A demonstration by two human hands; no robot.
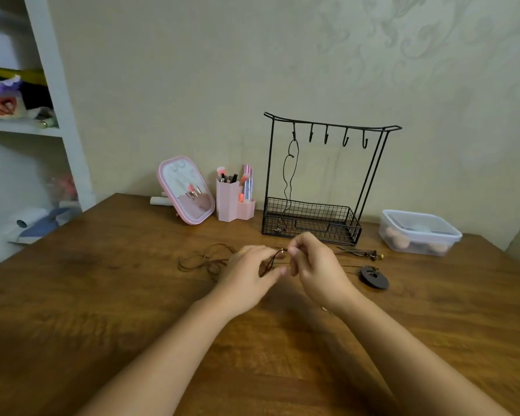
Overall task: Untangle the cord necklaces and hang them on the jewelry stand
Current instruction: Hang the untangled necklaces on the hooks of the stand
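A tangle of brown cord necklaces (203, 261) lies on the wooden table (102, 295) in front of a black wire jewelry stand (327, 181). My left hand (248, 273) and my right hand (315, 265) meet over the tangle, each pinching a stretch of cord (275, 256) between thumb and fingers. One black cord necklace (291, 169) hangs from the stand's leftmost hook, its pendant down in the basket. To the right lie a dark round pendant (374, 277) and a beaded pendant (373, 254), their cords running toward my right hand.
A pink mirror (185, 190) and a pink brush holder (233, 202) stand left of the stand by the wall. A clear lidded plastic box (419, 232) sits to the right. White shelves (51, 115) fill the far left.
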